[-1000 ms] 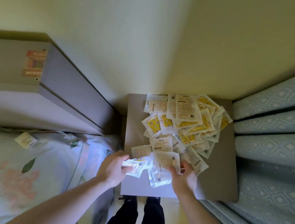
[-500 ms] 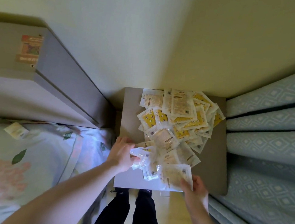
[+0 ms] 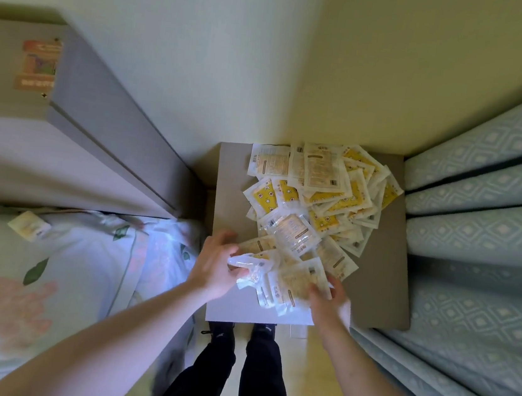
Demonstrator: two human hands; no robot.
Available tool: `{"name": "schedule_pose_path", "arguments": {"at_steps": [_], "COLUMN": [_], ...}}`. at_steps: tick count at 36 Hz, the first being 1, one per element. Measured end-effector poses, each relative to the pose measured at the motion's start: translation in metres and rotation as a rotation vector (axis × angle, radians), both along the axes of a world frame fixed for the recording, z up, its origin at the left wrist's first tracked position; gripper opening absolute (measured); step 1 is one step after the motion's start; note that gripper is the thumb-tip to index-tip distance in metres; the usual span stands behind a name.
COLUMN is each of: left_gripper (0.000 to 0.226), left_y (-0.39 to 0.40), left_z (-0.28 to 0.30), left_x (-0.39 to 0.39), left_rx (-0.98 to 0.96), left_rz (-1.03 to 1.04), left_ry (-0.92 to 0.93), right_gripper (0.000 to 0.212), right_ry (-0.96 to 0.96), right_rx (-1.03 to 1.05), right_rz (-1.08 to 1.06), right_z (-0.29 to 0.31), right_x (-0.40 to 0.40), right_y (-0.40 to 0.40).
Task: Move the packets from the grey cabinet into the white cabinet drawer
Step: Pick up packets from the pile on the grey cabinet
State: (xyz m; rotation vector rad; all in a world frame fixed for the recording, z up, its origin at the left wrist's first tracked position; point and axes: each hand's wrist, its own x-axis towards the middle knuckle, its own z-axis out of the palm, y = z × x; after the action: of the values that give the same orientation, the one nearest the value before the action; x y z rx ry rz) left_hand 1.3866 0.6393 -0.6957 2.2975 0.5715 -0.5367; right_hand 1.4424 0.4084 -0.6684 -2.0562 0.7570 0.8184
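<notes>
Head view, looking down: packets (image 3: pixel 315 201), white-edged sachets with yellow printed faces or pale label backs, heaped on the grey cabinet (image 3: pixel 384 279) top between bed (image 3: pixel 30 268) and patterned curtain (image 3: pixel 486 225). Left hand (image 3: pixel 216 266), fingers curled around crumpled clear packets at the heap's near edge. Right hand (image 3: pixel 328 296) pinching a pale packet just beside it, fingers blurred. One stray packet (image 3: pixel 28 225) lying on the floral bedding.
</notes>
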Motion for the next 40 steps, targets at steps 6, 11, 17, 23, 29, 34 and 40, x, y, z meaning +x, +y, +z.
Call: {"name": "schedule_pose_path", "arguments": {"at_steps": [6,11,17,23,29,34,40], "left_gripper": [0.038,0.035,0.062,0.031,0.030,0.030,0.032], "left_y": [-0.014,-0.017,-0.010,-0.002,-0.005,-0.017,-0.032], "left_z": [-0.007,-0.008,0.007,0.074,0.155,0.210,0.259], "left_x": [0.010,0.009,-0.009,-0.033,-0.056,-0.070,-0.095], "left_rx": [0.006,-0.061,-0.068,-0.012,0.010,0.019,-0.006], "left_rz": [0.017,0.075,0.111,0.129,0.124,0.184,0.397], "left_ry": [0.048,0.113,0.166,0.069,-0.038,-0.124,-0.183], "right_gripper": [0.048,0.035,0.013,0.009,0.010,0.007,0.007], "right_ry": [0.000,0.009,-0.026,-0.094,-0.156,-0.265,-0.349], "right_rx": [-0.088,-0.032,0.069,0.060,0.089,0.125,0.239], "right_rz": [0.020,-0.007,0.011,0.130,0.230,0.333,0.470], "right_z": [-0.010,-0.010,0.012,0.070,0.138,0.195,0.241], "right_x": [0.005,0.000,-0.012,-0.018,-0.022,-0.022,-0.014], "right_y": [0.003,-0.003,-0.018,-0.033,-0.048,-0.046,-0.028]}}
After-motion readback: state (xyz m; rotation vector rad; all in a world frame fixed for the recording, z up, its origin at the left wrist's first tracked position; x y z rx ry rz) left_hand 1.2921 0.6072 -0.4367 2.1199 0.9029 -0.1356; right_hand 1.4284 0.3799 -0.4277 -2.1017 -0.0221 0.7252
